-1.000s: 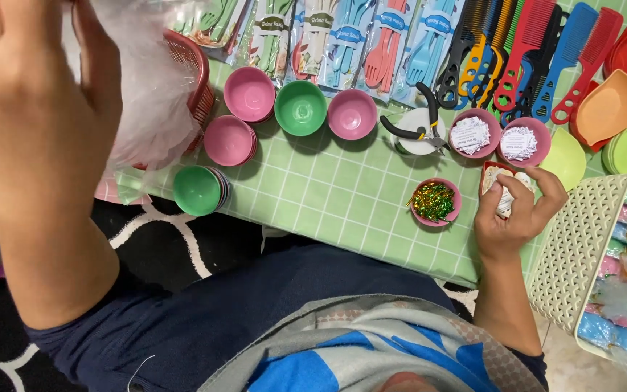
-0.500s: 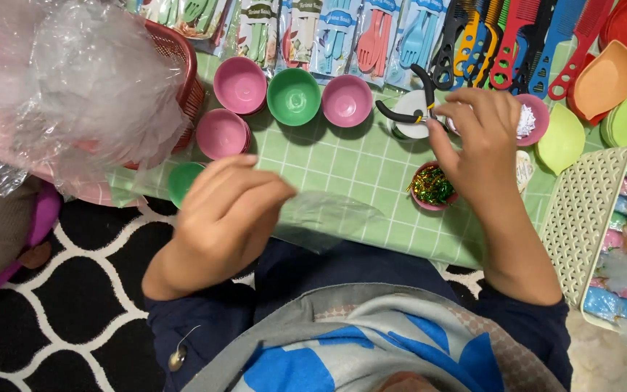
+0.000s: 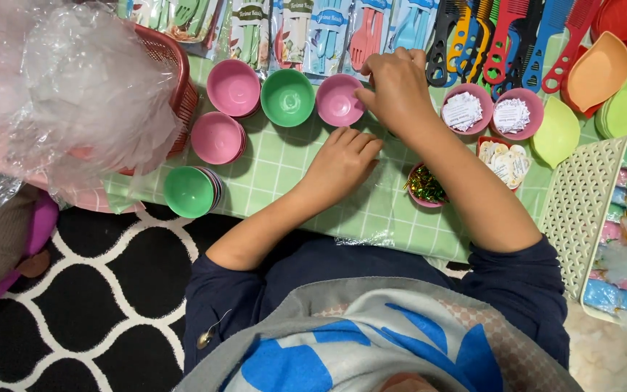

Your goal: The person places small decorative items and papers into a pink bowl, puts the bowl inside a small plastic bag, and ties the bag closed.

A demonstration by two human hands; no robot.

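Across the upper middle of the frame stand three small plastic bowls on the green checked tablecloth (image 3: 284, 170): a pink bowl (image 3: 233, 87), a green bowl (image 3: 287, 96) and a second pink bowl (image 3: 338, 100), all with nothing in them. Lower left of them sit a stack of pink bowls (image 3: 217, 137) and a stack topped by a green one (image 3: 190, 192). Right of centre, two small pink dishes (image 3: 463, 110) hold white paper slips, and a small bowl of green and gold glitter (image 3: 424, 186) sits partly under the forearm. A red basket (image 3: 175, 65) at upper left is stuffed with crumpled clear plastic (image 3: 74, 94); a cream lattice basket (image 3: 589, 210) at the right edge holds pastel packets.

The right hand (image 3: 399, 88) is at top centre, fingers curled together, fingertips touching the rim of the second pink bowl; I cannot tell whether they pinch anything. The left hand (image 3: 342, 163) lies palm down on the cloth just below that bowl, fingers together and nearly straight, holding nothing.
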